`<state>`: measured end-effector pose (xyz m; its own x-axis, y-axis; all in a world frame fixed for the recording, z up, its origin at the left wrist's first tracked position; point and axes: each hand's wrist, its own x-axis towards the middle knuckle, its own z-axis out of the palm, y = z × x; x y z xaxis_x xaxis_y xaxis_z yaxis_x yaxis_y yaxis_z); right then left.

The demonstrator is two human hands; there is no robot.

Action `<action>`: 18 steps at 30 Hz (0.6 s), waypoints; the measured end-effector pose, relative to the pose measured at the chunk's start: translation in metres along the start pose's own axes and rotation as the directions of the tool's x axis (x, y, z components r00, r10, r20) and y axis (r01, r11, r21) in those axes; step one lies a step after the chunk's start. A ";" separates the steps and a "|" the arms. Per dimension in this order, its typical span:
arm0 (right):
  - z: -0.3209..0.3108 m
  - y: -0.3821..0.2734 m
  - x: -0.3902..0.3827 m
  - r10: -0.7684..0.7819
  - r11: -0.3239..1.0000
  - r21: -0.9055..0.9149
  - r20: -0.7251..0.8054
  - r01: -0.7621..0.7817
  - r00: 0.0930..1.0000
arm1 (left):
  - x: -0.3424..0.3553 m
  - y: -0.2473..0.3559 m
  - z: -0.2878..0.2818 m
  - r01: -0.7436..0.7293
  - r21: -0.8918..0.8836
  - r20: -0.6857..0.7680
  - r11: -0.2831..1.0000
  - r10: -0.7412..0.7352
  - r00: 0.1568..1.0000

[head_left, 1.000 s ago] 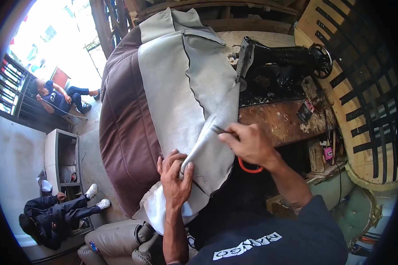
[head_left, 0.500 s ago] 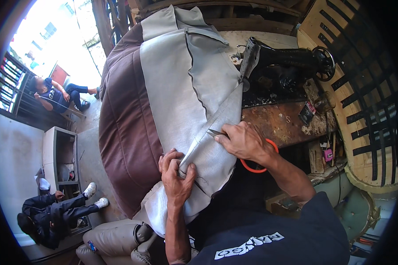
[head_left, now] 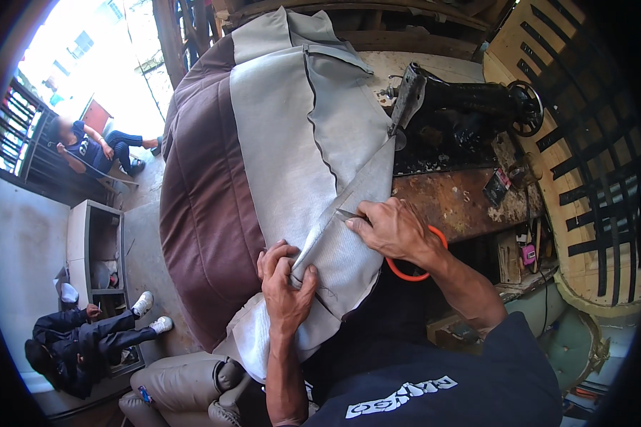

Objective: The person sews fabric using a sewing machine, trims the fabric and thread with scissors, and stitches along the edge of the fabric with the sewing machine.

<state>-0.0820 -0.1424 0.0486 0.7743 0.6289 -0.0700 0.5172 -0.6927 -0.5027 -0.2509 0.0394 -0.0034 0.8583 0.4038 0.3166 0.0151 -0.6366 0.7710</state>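
A large sewn cover of maroon padded fabric (head_left: 206, 178) and pale grey material (head_left: 274, 142) lies across the sewing table, its upper part beside the black sewing machine (head_left: 470, 103). Along its near part, my left hand (head_left: 287, 285) pinches a folded seam edge (head_left: 327, 217) between thumb and fingers. My right hand (head_left: 395, 231) is closed around scissors with orange handles (head_left: 434, 265). Their metal tips poke out past my thumb and touch or nearly touch the fold. The fold runs up to the machine's presser area, where the exact contact is hard to make out.
The worn tabletop (head_left: 449, 196) carries a small dark packet (head_left: 497, 186). At right leans a wooden frame with black webbing (head_left: 591, 178). A grey padded seat part (head_left: 181, 388) stands below left. Two people sit at left, one by a cabinet (head_left: 82, 249), one near the bright opening.
The view has shifted slightly. Both hands keep nearly the same place on the fold, and the scissors stay in my right hand.
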 end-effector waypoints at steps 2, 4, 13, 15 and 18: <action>-0.003 -0.004 0.000 0.012 0.998 0.057 0.003 -0.012 1.000 | 0.001 0.000 -0.001 -0.001 0.003 0.001 1.000 0.001 1.000; -0.002 -0.002 0.003 0.023 0.993 0.114 0.021 -0.025 1.000 | 0.001 0.000 -0.002 0.010 0.005 0.011 1.000 -0.010 1.000; -0.005 0.010 -0.006 0.099 0.711 0.678 0.164 -0.185 0.981 | 0.011 0.001 -0.014 0.079 -0.074 0.122 0.994 -0.070 0.990; -0.006 0.016 -0.014 0.088 0.678 0.718 0.133 -0.158 0.987 | 0.017 0.005 -0.016 0.089 -0.067 0.206 0.994 -0.073 0.976; 0.003 0.016 -0.018 -0.071 0.938 0.311 -0.270 0.156 0.960 | 0.019 0.009 -0.020 0.067 -0.014 0.264 0.998 -0.061 0.963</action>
<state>-0.0890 -0.1640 0.0397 0.8054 0.5577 0.2008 0.4927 -0.4413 -0.7500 -0.2451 0.0545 0.0204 0.9607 0.2541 0.1119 0.0654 -0.5986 0.7983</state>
